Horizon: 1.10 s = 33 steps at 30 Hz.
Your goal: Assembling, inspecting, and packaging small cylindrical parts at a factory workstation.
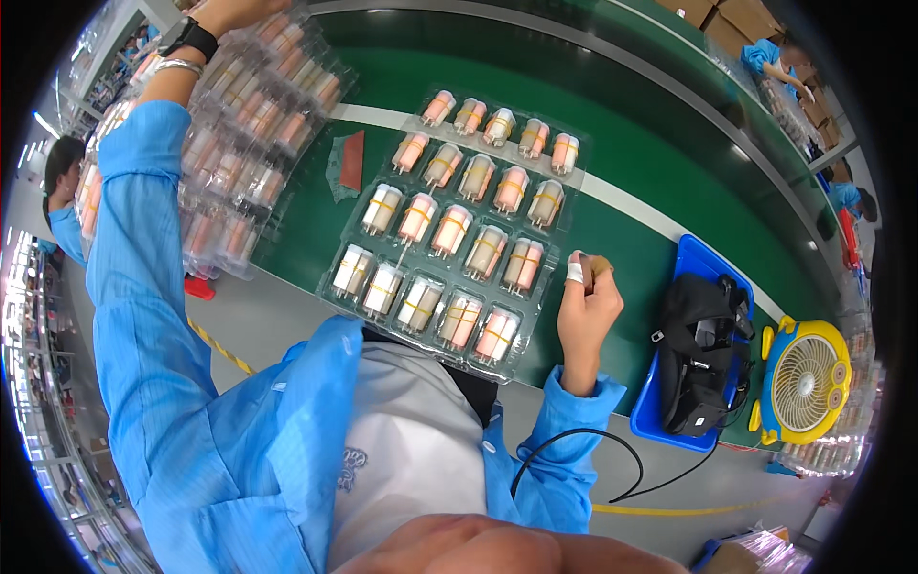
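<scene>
A clear plastic tray [457, 271] lies in front of me on the green work surface. Its pockets hold rows of small pink, white and grey cylinders [453, 230], each wrapped with a yellow band and showing metal pins. Just beyond the tray's right edge, my right hand [589, 304] is raised with its fingers curled together and coverings on its fingertips; anything inside them is too small to make out. My left hand [232, 13] reaches far up at the left, over stacked trays [251, 120] of similar cylinders. Its fingers are cut off by the picture's edge.
Between the stacks and the tray lies a reddish strip [352, 161]. At the right, a blue bin [643, 413] holds black gear with a cable, beside a yellow and blue fan [805, 383]. A metal rail [574, 38] runs along the far side. Other people work farther off.
</scene>
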{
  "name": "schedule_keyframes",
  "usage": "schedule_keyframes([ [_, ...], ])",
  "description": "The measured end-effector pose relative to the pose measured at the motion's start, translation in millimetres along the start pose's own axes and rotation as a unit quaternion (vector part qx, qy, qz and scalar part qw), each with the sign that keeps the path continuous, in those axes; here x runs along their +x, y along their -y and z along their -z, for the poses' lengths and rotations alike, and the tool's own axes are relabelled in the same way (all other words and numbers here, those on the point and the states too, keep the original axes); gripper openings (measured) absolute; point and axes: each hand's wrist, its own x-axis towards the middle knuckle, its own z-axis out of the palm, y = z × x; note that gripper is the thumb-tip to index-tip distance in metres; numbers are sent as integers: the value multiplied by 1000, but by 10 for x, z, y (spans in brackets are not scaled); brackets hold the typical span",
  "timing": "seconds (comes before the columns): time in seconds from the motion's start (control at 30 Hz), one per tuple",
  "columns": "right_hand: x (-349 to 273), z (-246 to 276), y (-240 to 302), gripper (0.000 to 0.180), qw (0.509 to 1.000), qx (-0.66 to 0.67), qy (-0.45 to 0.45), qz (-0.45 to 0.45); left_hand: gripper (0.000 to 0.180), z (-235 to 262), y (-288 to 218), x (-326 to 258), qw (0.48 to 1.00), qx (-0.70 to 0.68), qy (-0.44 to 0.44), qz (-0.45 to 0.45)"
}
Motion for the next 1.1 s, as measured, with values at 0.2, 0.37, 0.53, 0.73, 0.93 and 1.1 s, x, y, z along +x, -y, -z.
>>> schedule_keyframes([
  [0.2,-8,53,78,7,1000,-22,11,10,43,-366,136,19,728,623,249,139],
  [0.37,-19,63,53,7,999,-37,20,-1,33,-703,-125,61,734,605,308,-11],
  [0.53,7,43,95,7,999,-32,15,7,19,-644,-62,-130,725,588,348,94],
  [0.73,-16,41,40,8,999,-48,17,1,37,-1047,-267,-118,712,628,282,139],
  [0.93,5,35,54,8,999,-50,17,12,63,-1068,52,-546,972,236,-19,-3],
  [1.1,-10,41,4,8,999,-45,18,14,63,-1252,87,-587,965,261,-41,12],
])
